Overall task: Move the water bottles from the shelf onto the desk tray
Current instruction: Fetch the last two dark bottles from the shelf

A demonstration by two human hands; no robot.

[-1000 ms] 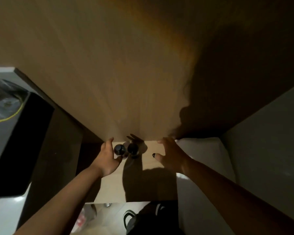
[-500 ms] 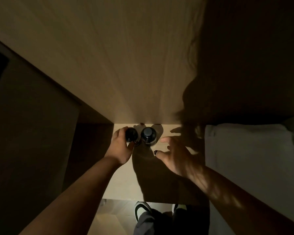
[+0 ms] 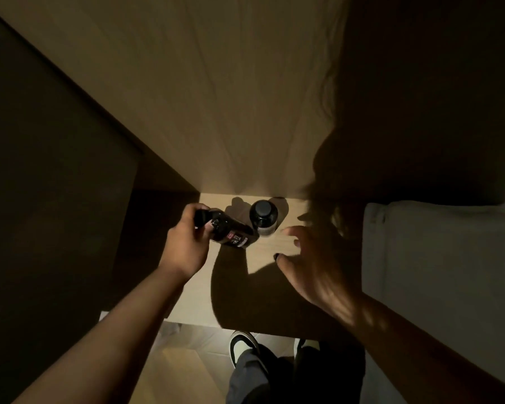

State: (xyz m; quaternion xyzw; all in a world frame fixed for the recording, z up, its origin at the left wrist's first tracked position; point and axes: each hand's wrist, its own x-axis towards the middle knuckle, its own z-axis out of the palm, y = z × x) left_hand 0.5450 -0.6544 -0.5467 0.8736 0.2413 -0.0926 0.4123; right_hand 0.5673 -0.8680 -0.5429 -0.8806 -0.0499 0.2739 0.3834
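First bottle lifted from the shelf (image 3: 254, 287)

Our left hand (image 3: 184, 246) now grips one bottle (image 3: 231, 233) by its neck, tilted and raised; half a second earlier it stood upright beside the second bottle (image 3: 263, 218), which remains upright on the shelf. Our right hand (image 3: 312, 266) hovers with fingers spread, grasping nothing, just beside that second bottle. We judge transfer has begun; the tray is not visible

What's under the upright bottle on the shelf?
The upright bottle stands on the pale wooden shelf, beside the tilted bottle gripped by the left hand. No tray shows under it; the contact patch itself is covered by the bottle.
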